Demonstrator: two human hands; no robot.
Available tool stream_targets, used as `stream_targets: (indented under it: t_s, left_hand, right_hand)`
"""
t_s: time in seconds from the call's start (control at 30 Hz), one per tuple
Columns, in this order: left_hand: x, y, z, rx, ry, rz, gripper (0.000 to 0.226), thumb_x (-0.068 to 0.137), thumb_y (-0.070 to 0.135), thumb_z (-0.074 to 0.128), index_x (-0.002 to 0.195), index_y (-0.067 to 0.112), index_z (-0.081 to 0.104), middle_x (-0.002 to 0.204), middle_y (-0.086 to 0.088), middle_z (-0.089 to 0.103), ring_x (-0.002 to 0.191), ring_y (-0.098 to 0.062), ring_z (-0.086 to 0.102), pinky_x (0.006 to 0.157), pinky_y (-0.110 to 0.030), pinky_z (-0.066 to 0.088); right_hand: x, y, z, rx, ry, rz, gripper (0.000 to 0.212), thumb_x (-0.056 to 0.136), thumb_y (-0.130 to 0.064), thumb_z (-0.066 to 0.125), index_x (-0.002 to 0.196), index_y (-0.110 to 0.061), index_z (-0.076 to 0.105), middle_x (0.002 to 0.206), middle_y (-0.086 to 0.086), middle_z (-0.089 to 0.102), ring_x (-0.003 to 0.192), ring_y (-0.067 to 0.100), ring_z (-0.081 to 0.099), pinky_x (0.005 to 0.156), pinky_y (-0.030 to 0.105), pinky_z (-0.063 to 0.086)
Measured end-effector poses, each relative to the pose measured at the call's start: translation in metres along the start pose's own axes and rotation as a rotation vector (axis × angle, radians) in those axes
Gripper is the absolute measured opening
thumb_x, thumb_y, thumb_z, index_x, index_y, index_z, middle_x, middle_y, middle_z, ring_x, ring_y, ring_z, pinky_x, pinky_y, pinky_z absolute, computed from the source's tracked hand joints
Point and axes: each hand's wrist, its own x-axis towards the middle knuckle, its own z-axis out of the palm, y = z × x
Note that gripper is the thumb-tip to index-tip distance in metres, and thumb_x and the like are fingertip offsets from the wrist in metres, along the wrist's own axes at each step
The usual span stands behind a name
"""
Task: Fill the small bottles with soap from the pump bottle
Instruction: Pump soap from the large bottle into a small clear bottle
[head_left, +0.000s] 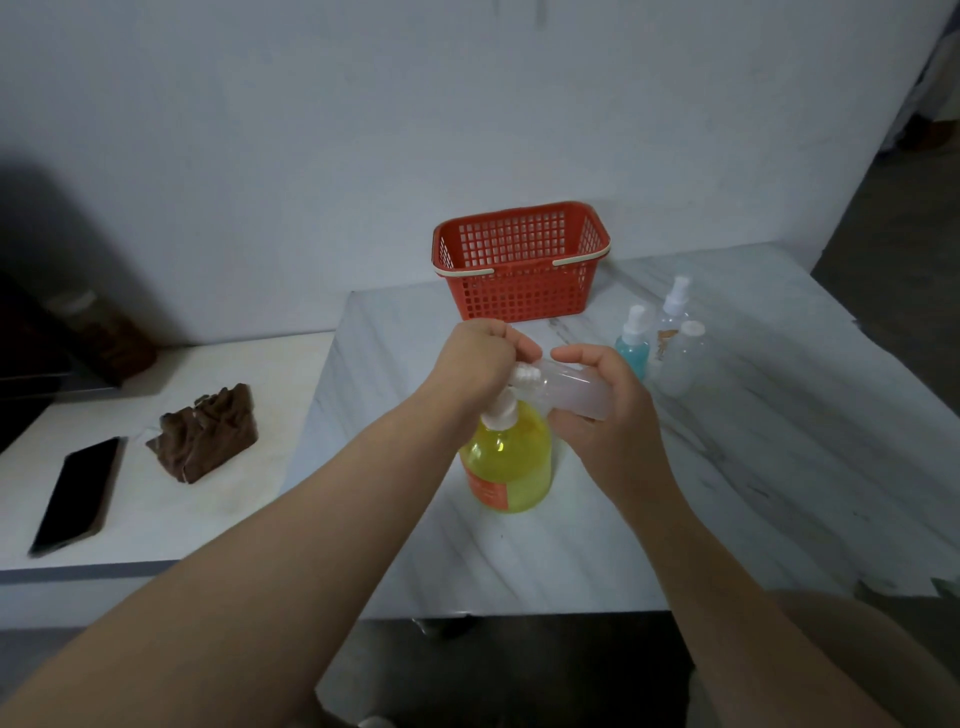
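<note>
Behind everything a pale wall (260, 130) is closing off the far side. We are working in front of it at a marble-patterned counter (753, 467), with a lower white counter (171, 530) adjoining on the left. At the far edge of the marble a red basket (519, 291) is standing against the wall. On the lower counter a brown cloth (208, 434) is lying crumpled beside a dark phone (78, 493).

Near the middle of the marble the pump bottle (511, 462) is standing upright, well filled with yellow soap. Our left hand (478, 358) is curling over its top, fingers folded down around the pump. Our right hand (618, 415) is wrapping fingers and thumb round the small bottle (576, 389), holding it tipped almost on its side with its neck up against the pump. To the right, three more are waiting close together: a blue spray bottle (634, 353), a clear spray bottle (672, 322) and a clear capped bottle (685, 364).

We are judging the pump bottle heavy and steady enough to take a push from above. The small bottle is looking light, thin-walled and likely slippery once soapy. So we are favouring a grip round its middle, firm without squeezing it.
</note>
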Motion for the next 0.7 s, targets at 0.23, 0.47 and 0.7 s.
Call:
stream_targets:
  t_s: [0.23,0.47,0.7]
  left_hand:
    - [-0.002,0.003,-0.001,0.053,-0.052,-0.012,0.032,0.083,-0.009,0.042,0.07,0.013,0.06,0.075,-0.004,0.057,0.069,-0.015,0.051,0.05,-0.018,0.037]
    - [-0.004,0.001,0.0,0.047,-0.097,-0.015,0.032,0.081,-0.012,0.044,0.067,0.013,0.057,0.068,-0.003,0.055,0.061,-0.01,0.049,0.055,-0.016,0.039]
    - [0.004,-0.009,0.003,0.117,-0.086,-0.017,0.028,0.082,-0.012,0.053,0.069,0.013,0.058,0.067,0.0,0.056,0.059,-0.008,0.05,0.049,-0.011,0.041]
  right_hand:
    - [-0.002,0.002,-0.001,-0.015,-0.019,0.008,0.043,0.061,-0.004,0.06,0.099,-0.022,0.059,0.092,-0.014,0.062,0.081,-0.004,0.058,0.067,0.006,0.041]
    - [0.0,0.003,0.001,-0.001,-0.009,0.026,0.041,0.06,-0.009,0.059,0.097,-0.025,0.057,0.092,-0.016,0.062,0.08,-0.006,0.057,0.066,0.005,0.04]
    - [0.0,0.009,0.004,-0.001,-0.002,0.049,0.041,0.061,-0.012,0.064,0.101,-0.021,0.059,0.091,-0.013,0.062,0.075,-0.004,0.057,0.063,0.007,0.041]
